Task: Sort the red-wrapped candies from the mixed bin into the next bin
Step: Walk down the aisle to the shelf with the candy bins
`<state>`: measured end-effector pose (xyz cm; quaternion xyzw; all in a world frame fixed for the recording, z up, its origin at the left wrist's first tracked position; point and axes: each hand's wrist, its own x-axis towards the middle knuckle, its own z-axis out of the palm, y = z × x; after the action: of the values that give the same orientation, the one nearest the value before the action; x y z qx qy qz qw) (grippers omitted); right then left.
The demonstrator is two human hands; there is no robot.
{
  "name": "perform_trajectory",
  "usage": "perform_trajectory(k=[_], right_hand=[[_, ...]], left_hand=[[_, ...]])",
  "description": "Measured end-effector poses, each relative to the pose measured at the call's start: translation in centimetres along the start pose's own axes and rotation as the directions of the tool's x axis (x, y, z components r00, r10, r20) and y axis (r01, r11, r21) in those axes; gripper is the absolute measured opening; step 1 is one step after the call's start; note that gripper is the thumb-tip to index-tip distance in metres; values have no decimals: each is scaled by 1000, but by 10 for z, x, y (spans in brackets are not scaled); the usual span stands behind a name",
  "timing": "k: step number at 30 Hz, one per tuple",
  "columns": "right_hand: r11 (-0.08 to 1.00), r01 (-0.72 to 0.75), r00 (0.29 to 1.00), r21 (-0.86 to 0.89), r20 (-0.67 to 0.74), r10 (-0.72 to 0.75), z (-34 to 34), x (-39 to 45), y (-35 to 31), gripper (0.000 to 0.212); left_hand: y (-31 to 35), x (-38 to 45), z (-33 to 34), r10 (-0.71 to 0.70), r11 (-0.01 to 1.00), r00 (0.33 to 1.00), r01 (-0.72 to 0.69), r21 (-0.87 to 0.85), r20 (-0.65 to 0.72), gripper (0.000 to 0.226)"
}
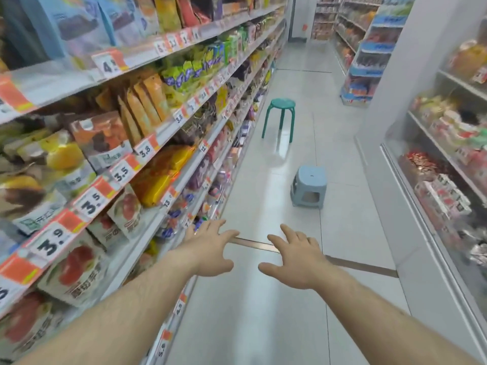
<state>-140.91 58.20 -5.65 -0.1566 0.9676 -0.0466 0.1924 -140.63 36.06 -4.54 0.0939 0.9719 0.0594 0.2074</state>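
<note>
1. The left hand (208, 246) is held out over the floor (263, 312), palm down, its fingers spread and relaxed, holding nothing.
2. The right hand (295, 259) is just beside the left hand, apart from it, also palm down with loosely spread fingers and nothing in it.
3. Both bare forearms reach forward from the lower edge of the view, and the hands hang above a dark strip (361, 264) that crosses the pale tiles.
4. A small light-blue step stool (309, 185) stands on the floor beyond the hands, slightly to their right.
5. A taller green round stool (280, 119) stands farther down the aisle, beyond the blue stool and nearer the left shelving.
6. The left shelving (147, 143) runs alongside the left hand, packed with snack bags; orange-and-white price tags (121, 172) line its edges.
7. The right shelving (448, 159) stands well apart from the right hand, across the aisle, and carries packaged goods, among them a heap of red-wrapped items (421, 162) on a lower level; I cannot tell whether these are the red-wrapped candies.
8. No candy bin can be made out; the picture is blurred toward the sides.
9. A blue display rack (369, 61) stands at the far end of the aisle, beyond the green stool.
</note>
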Motion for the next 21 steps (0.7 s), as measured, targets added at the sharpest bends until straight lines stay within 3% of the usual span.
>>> perform_trajectory(k=[11, 16, 21], right_hand=[[994, -96, 980, -47, 173, 103, -85, 206, 117, 79], [986, -167, 956, 22, 247, 157, -137, 268, 169, 74], [971, -213, 946, 108, 271, 177, -155, 331, 233, 70]], left_hand=[[-3, 268, -65, 91, 996, 994, -91, -6, 67, 75], [5, 375, -86, 151, 987, 965, -135, -91, 212, 71], [28, 469, -102, 167, 986, 925, -153, -67, 342, 70]])
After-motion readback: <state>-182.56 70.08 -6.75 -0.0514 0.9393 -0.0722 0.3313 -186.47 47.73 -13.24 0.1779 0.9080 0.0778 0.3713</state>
